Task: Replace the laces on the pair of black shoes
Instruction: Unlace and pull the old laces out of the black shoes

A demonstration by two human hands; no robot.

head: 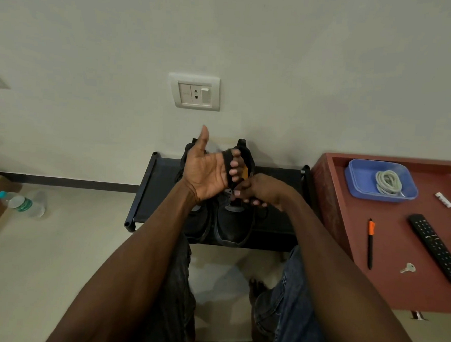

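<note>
text: none legible | bottle [23,203] label, remote [437,247] keys: too blurred

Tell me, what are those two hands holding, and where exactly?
The left hand has a black lace wound round its fingers. The right hand pinches the same lace lower down, just above the black shoes on the rack.

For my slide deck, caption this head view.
Left hand winds a black lace while right hand works the black shoe.

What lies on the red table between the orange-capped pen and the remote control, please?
In the head view, nothing lies between the pen and the remote control: that strip of red table is bare. The key sits nearer the person.
</note>
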